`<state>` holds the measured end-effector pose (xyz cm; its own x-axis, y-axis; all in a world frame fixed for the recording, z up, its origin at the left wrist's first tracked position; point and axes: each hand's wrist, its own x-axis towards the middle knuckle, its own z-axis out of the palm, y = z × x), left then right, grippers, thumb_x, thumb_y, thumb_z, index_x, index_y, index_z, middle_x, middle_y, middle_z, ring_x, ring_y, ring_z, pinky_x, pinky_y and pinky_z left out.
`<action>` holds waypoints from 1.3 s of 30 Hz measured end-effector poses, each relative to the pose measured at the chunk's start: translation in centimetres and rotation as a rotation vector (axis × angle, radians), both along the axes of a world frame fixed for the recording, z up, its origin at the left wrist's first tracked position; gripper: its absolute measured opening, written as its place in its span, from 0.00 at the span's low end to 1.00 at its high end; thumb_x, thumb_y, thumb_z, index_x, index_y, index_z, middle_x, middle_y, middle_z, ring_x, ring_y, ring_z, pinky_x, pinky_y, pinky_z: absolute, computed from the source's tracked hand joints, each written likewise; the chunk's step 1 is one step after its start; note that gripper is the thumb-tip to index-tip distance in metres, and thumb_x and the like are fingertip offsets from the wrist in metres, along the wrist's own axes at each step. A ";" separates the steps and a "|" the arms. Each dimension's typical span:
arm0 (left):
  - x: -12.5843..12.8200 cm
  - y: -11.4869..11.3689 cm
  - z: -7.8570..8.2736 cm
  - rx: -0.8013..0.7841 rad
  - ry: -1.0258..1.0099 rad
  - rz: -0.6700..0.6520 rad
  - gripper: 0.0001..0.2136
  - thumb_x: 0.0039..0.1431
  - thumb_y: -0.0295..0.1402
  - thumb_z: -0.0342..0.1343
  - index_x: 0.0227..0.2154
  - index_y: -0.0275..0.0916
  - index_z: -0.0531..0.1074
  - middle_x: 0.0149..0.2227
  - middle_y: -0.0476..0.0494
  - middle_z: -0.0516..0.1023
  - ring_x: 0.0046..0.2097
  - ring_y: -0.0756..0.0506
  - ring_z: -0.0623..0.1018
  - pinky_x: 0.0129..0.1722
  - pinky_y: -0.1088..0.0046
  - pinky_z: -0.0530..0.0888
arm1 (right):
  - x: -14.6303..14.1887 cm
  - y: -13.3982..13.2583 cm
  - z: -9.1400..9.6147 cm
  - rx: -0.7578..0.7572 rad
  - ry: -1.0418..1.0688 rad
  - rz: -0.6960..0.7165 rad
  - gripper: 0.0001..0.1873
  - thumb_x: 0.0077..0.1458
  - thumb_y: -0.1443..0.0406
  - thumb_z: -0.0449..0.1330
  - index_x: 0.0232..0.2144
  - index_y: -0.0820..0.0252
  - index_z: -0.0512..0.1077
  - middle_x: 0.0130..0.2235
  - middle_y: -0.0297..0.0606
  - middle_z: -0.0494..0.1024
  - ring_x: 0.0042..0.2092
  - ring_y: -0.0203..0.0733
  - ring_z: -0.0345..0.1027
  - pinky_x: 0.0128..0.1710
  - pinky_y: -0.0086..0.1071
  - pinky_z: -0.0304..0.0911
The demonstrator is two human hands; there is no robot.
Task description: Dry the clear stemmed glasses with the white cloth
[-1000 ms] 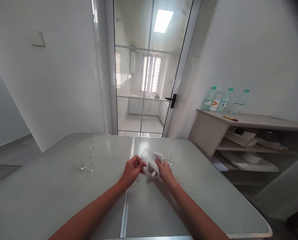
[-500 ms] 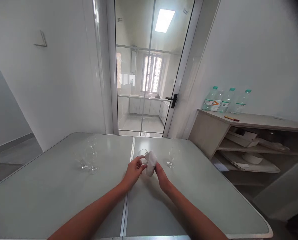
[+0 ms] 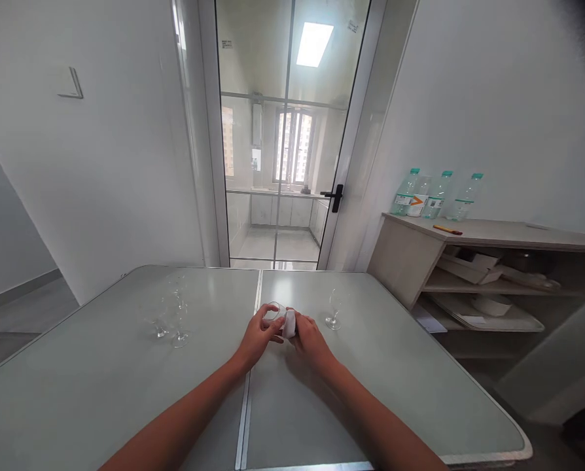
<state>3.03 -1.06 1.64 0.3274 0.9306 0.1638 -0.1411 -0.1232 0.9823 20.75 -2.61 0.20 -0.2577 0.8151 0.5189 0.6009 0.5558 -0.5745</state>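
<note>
My right hand [image 3: 313,338] has drawn closer, pinching the white cloth [image 3: 289,324] — so it meets the drinking glass [image 3: 273,313] my left hand [image 3: 257,335] grips.

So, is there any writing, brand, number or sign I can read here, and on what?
No word or number can be read.
">"-like orange mark: on a white label among the bottles.
Bottle labels: too small to read.
Stickers on the glass door: too small.

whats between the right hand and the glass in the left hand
In the head view, a white cloth lies between the right hand and the glass in the left hand.
</note>
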 end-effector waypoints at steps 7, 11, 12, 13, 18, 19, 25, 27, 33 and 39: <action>-0.2 0.1 0.6 0.174 0.140 0.131 0.21 0.56 0.48 0.63 0.47 0.40 0.74 0.37 0.46 0.75 0.37 0.46 0.80 0.31 0.71 0.80 | 0.8 -0.1 0.5 -0.081 0.194 0.055 0.21 0.58 0.71 0.52 0.54 0.57 0.67 0.35 0.33 0.75 0.33 0.39 0.64 0.37 0.30 0.61; -0.5 0.2 1.0 0.189 0.109 0.139 0.22 0.55 0.45 0.65 0.50 0.41 0.75 0.43 0.44 0.76 0.38 0.47 0.80 0.41 0.66 0.82 | 1.0 -0.9 1.8 -0.143 0.255 0.113 0.19 0.62 0.68 0.51 0.55 0.56 0.66 0.36 0.32 0.74 0.35 0.38 0.65 0.37 0.29 0.60; -0.5 0.2 1.0 0.192 0.102 0.145 0.22 0.55 0.45 0.66 0.50 0.41 0.75 0.44 0.43 0.77 0.40 0.46 0.80 0.42 0.65 0.82 | 0.9 -1.1 2.2 -0.142 0.226 0.135 0.18 0.63 0.68 0.50 0.54 0.56 0.67 0.38 0.33 0.75 0.37 0.39 0.66 0.39 0.30 0.61; -0.5 0.1 0.9 0.193 0.094 0.155 0.22 0.55 0.45 0.66 0.50 0.41 0.75 0.44 0.42 0.77 0.41 0.45 0.81 0.43 0.64 0.82 | 0.8 -1.3 2.5 -0.137 0.189 0.156 0.17 0.63 0.68 0.50 0.53 0.56 0.67 0.40 0.35 0.76 0.39 0.40 0.67 0.41 0.31 0.62; -0.2 -0.3 0.5 0.190 0.057 0.193 0.23 0.55 0.45 0.65 0.52 0.40 0.74 0.46 0.40 0.77 0.45 0.42 0.81 0.43 0.64 0.82 | 0.5 -1.3 2.0 -0.054 -0.029 0.050 0.18 0.60 0.69 0.55 0.53 0.58 0.66 0.44 0.41 0.78 0.43 0.46 0.70 0.47 0.38 0.61; -0.2 -0.3 0.4 0.189 0.054 0.193 0.23 0.56 0.45 0.65 0.52 0.40 0.74 0.46 0.39 0.77 0.45 0.42 0.81 0.43 0.64 0.81 | 0.5 -1.0 1.6 -0.038 -0.068 0.012 0.18 0.59 0.70 0.55 0.53 0.59 0.67 0.45 0.43 0.78 0.44 0.47 0.70 0.49 0.39 0.60; 0.0 -0.4 0.3 0.162 0.075 0.221 0.23 0.52 0.45 0.68 0.47 0.39 0.74 0.46 0.40 0.78 0.42 0.44 0.82 0.42 0.66 0.81 | 0.8 -0.5 0.8 -0.063 -0.053 0.013 0.16 0.57 0.71 0.53 0.48 0.61 0.70 0.44 0.46 0.78 0.43 0.48 0.69 0.50 0.43 0.59; -0.3 -0.1 0.4 0.160 0.080 0.194 0.24 0.51 0.45 0.69 0.48 0.39 0.74 0.45 0.39 0.79 0.41 0.43 0.82 0.42 0.66 0.80 | 1.0 -0.7 1.2 -0.249 0.127 0.131 0.10 0.58 0.68 0.54 0.42 0.59 0.70 0.39 0.40 0.77 0.39 0.44 0.68 0.45 0.39 0.61; -0.9 0.5 0.6 0.157 -0.029 -0.001 0.25 0.53 0.48 0.67 0.47 0.34 0.75 0.41 0.37 0.81 0.34 0.44 0.81 0.33 0.67 0.81 | 1.6 -1.6 2.2 -0.930 0.664 0.511 0.18 0.51 0.57 0.63 0.42 0.60 0.72 0.31 0.36 0.72 0.33 0.42 0.67 0.35 0.37 0.65; 0.0 -0.2 0.6 0.094 0.074 0.263 0.25 0.51 0.48 0.68 0.46 0.36 0.75 0.42 0.38 0.82 0.36 0.42 0.84 0.33 0.64 0.84 | 1.1 -0.7 1.3 -0.337 0.262 0.161 0.07 0.54 0.65 0.58 0.37 0.59 0.73 0.32 0.36 0.76 0.33 0.40 0.63 0.34 0.31 0.58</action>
<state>3.00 -1.26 2.29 0.0908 0.9671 0.2376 -0.0203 -0.2368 0.9714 21.86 -3.32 1.55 -0.2904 0.9100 0.2960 0.3324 0.3860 -0.8605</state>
